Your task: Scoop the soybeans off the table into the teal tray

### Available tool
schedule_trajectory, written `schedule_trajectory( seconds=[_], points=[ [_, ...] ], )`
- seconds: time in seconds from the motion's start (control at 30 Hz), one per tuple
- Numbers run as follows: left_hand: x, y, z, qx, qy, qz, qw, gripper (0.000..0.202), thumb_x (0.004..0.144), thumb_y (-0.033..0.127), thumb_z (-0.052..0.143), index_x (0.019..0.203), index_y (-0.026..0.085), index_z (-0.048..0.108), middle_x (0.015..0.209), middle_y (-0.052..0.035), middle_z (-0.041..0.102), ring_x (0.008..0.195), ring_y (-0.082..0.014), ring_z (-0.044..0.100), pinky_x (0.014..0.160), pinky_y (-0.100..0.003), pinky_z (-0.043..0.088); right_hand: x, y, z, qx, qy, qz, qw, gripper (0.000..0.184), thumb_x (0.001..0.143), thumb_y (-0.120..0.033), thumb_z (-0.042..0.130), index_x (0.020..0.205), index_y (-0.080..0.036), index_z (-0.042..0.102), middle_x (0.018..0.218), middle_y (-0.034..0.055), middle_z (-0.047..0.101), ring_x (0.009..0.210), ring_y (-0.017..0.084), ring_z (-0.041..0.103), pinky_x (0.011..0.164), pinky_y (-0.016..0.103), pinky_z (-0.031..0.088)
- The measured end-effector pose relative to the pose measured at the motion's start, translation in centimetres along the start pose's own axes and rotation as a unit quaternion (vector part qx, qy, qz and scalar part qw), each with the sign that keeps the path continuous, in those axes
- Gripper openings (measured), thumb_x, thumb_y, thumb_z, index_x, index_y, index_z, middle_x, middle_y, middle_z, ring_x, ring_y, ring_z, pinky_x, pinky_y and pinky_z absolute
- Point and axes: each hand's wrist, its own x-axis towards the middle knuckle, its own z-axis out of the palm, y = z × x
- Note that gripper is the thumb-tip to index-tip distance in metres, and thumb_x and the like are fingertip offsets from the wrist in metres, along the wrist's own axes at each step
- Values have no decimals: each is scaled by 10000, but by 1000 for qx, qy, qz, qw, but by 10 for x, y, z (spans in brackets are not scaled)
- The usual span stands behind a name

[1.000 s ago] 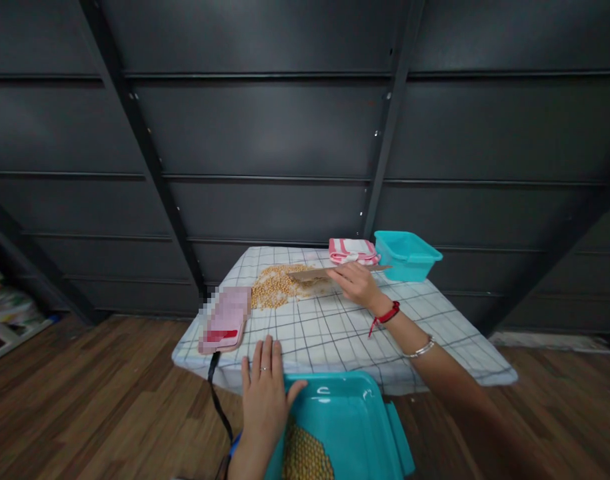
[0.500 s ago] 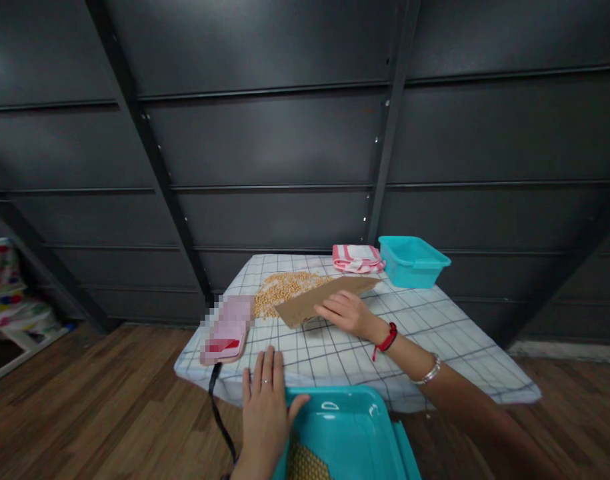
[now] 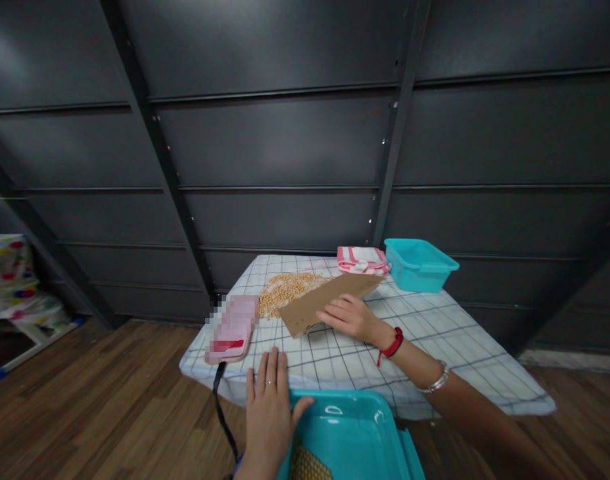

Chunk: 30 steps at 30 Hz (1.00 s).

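Observation:
My right hand is closed on the lower edge of a flat brown cardboard piece, which it holds tilted over the checked cloth. Just beyond and left of the cardboard lies a spread of yellow corn kernels. At the front edge of the table, my left hand lies flat with its fingers stretched out. Its thumb reaches over the left rim of a turquoise plastic bin. Inside that bin, at the lower left, corn kernels show, partly cut off by the picture's edge.
A pink phone-like object, partly blurred, lies on the table's left with a black strap hanging down. A folded red-and-white towel and a smaller turquoise basket stand at the back right. A dark panelled wall rises behind.
The cardboard has tipped a little, its near left corner coming slightly toward me. The whole view has shifted slightly. My left hand stays at the bin.

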Motion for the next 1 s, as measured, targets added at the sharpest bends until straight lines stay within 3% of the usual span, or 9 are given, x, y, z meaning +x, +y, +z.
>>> schedule_trajectory(
  seconds=[0.23,0.53,0.8,1.0],
  points=[
    [0,-1,-1,4,13,4,1000,749,743,655,246,1209,102,440,1228,-143,508,1154,-279,391,982,-456,215,-8,7,-6,-41,18,45,998,216,805,-52,457,954,-153,576,784,29,623,768,127,521,670,283,401],
    [1,-4,0,8,24,17,1000,754,727,665,281,1199,101,449,1209,-146,522,1149,-277,391,988,-449,191,7,-4,1,2,0,-9,1000,217,845,-87,400,912,-172,588,777,4,630,742,102,517,669,263,404],
    [-1,-5,5,22,14,9,1000,781,719,684,248,1220,112,426,1223,-141,508,1165,-273,367,995,-454,190,-3,3,-3,-30,19,30,999,224,797,-52,467,964,-150,581,801,27,628,781,132,514,696,295,399],
    [-3,-5,8,19,4,8,1000,771,718,679,265,1225,119,423,1222,-142,507,1169,-281,362,985,-461,205,11,-11,10,24,-9,-33,999,193,797,-68,482,950,-111,591,815,39,626,777,122,519,696,288,388]
  ],
)
